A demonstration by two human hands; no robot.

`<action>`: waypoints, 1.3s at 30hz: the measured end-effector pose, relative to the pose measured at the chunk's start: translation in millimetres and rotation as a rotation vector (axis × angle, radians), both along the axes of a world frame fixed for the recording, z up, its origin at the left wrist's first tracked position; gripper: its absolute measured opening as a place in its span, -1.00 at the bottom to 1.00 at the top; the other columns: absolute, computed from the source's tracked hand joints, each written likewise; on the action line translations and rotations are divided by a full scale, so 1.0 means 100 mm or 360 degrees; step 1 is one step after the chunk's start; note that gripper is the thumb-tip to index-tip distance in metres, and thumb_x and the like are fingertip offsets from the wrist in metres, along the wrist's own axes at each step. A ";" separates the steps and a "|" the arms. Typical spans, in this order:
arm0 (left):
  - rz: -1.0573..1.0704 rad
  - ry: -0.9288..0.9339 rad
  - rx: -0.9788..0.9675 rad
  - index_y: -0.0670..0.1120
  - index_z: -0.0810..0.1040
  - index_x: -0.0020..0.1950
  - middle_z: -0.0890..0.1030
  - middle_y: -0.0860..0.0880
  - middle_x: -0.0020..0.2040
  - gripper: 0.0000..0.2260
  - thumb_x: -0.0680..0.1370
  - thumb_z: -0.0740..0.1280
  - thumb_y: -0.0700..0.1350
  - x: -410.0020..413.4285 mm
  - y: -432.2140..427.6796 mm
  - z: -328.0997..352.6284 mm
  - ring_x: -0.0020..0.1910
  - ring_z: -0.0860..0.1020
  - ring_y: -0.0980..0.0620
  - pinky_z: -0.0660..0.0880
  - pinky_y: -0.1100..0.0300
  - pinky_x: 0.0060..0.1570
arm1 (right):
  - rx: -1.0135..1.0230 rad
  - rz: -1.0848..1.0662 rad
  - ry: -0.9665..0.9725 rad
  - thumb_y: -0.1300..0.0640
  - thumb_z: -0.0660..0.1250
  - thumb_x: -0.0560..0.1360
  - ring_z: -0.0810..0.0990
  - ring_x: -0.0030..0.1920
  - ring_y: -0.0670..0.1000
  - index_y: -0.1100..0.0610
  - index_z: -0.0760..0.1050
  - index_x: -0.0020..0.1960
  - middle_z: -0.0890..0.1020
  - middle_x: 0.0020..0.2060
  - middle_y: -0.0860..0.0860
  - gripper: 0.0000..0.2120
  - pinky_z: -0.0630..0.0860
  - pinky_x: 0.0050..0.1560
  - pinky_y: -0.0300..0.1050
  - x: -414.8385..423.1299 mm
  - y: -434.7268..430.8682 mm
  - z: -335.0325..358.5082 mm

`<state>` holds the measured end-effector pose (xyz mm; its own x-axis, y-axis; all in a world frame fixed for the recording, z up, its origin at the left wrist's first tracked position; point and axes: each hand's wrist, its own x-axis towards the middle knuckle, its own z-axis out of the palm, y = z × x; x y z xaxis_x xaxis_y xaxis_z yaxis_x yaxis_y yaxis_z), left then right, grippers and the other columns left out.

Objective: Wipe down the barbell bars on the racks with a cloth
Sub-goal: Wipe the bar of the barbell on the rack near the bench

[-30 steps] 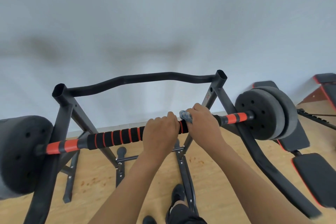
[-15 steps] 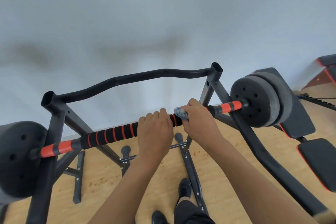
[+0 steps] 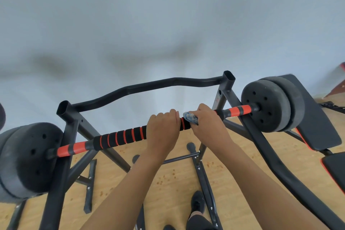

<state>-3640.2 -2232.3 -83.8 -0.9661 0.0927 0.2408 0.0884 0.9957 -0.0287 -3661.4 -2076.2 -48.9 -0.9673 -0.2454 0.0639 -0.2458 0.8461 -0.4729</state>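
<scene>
Your right hand [image 3: 209, 125] presses the crumpled blue cloth [image 3: 190, 117] around the black-and-orange foam-gripped barbell bar [image 3: 119, 137]; your left hand [image 3: 162, 132] grips the bar just beside it, on the black steel rack [image 3: 63, 155].

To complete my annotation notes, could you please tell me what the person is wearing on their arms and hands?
Both are bare. The left hand and right hand have no gloves, and no ring, watch or wristband shows. The forearms run uncovered to the picture's lower edge, with no sleeve in view.
</scene>
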 end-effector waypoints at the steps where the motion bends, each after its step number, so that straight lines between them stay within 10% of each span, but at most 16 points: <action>1: 0.0004 0.0057 0.0081 -0.05 0.34 -0.21 0.30 0.04 -0.40 -0.68 0.74 0.09 -0.05 0.04 0.02 -0.04 -0.45 0.30 0.02 0.28 0.10 -0.36 | 0.0004 -0.0005 0.0007 0.16 0.31 0.63 0.62 -0.16 0.07 0.08 0.40 -0.11 0.49 -0.12 0.05 -0.84 0.49 -0.28 -0.21 -0.03 -0.02 0.00; 4: -0.0013 0.0083 -0.0070 -0.05 0.44 -0.12 0.34 0.05 -0.37 -0.49 0.75 -0.23 0.01 -0.01 -0.01 -0.10 -0.43 0.33 0.01 0.28 0.10 -0.34 | 0.0013 -0.0021 0.0051 0.18 0.30 0.63 0.56 -0.19 0.05 0.08 0.38 -0.11 0.46 -0.13 0.04 -0.83 0.49 -0.27 -0.14 -0.04 -0.09 0.00; 8: 0.0022 -0.0353 -0.0104 -0.18 0.59 0.14 0.34 0.01 -0.44 -0.82 0.57 0.44 -0.18 -0.15 -0.07 0.07 -0.52 0.38 -0.01 0.44 0.17 -0.48 | 0.0015 0.0003 0.0041 0.21 0.29 0.64 0.60 -0.15 0.04 0.14 0.50 -0.02 0.43 -0.09 0.02 -0.94 0.57 -0.21 -0.13 0.00 -0.05 -0.07; 14: 0.0150 -0.0906 0.0591 -0.13 0.59 -0.07 0.64 0.00 -0.40 -0.67 0.71 0.12 -0.03 -0.53 -0.19 0.19 -0.42 0.63 0.06 0.59 0.12 -0.15 | 0.0056 0.0081 0.0033 0.20 0.31 0.63 0.54 -0.10 -0.03 0.04 0.58 0.34 0.43 -0.03 -0.02 -0.70 0.53 -0.16 -0.23 0.02 -0.02 -0.09; 21: 0.0039 0.0014 -0.0026 -0.07 0.40 -0.34 0.37 0.02 -0.47 -0.65 0.65 0.28 -0.09 -0.24 -0.14 0.08 -0.51 0.34 0.01 0.30 0.17 -0.49 | 0.0177 0.0037 0.0039 0.23 0.31 0.61 0.61 -0.09 0.06 0.06 0.38 -0.07 0.48 -0.08 0.03 -0.85 0.40 -0.16 -0.21 -0.31 -0.18 0.03; 29: -0.0026 -0.0346 -0.0122 -0.17 0.49 0.17 0.33 -0.01 -0.39 -0.87 0.63 0.25 -0.23 -0.46 -0.27 0.14 -0.43 0.42 -0.04 0.26 0.14 -0.46 | 0.0114 0.0025 0.0051 0.25 0.25 0.63 0.55 -0.20 0.05 0.13 0.36 -0.12 0.43 -0.17 0.04 -0.84 0.40 -0.24 -0.18 -0.29 -0.18 0.00; 33: -0.0008 -0.0494 0.0126 -0.17 0.51 0.00 0.55 -0.01 -0.38 -0.74 0.71 0.06 -0.13 -0.74 -0.35 0.18 -0.45 0.56 0.00 0.39 0.16 -0.38 | 0.0113 0.0046 0.0018 0.19 0.27 0.65 0.60 -0.16 0.05 0.06 0.34 -0.08 0.51 -0.13 0.05 -0.84 0.49 -0.21 -0.19 -0.20 -0.18 0.05; 39: 0.0034 -0.0156 -0.0131 -0.07 0.44 -0.13 0.29 0.03 -0.41 -0.75 0.69 0.07 -0.14 -0.54 -0.30 0.10 -0.45 0.38 0.00 0.32 0.14 -0.43 | 0.0060 -0.0019 0.0028 0.16 0.27 0.62 0.57 -0.24 0.09 0.18 0.40 -0.16 0.51 -0.21 0.09 -0.80 0.44 -0.29 -0.16 -0.55 -0.34 0.05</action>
